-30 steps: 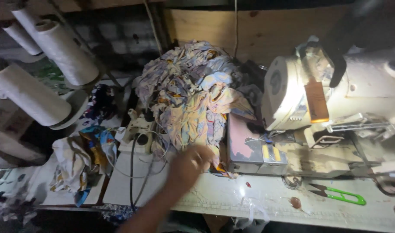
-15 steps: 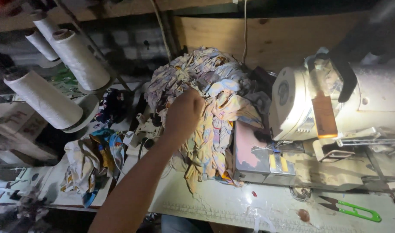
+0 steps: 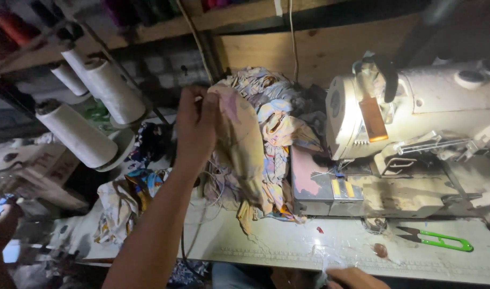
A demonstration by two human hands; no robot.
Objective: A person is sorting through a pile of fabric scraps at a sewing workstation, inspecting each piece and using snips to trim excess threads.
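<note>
The left hand [image 3: 195, 124] is closed on a piece of printed fabric [image 3: 244, 140], lifted off the cloth pile [image 3: 277, 115] at the table's 12 o'clock; the right hand [image 3: 354, 278] sits at the near edge at 6 o'clock, and whether it grips anything cannot be told. The pale table [image 3: 287, 243] is crowded: sewing machine [image 3: 416, 112] at 3 o'clock, green snips [image 3: 440, 241] at 4 o'clock, thread cones [image 3: 79, 131] at 9 o'clock. Open room lies along the near edge, under a wooden back panel [image 3: 309, 48].
</note>
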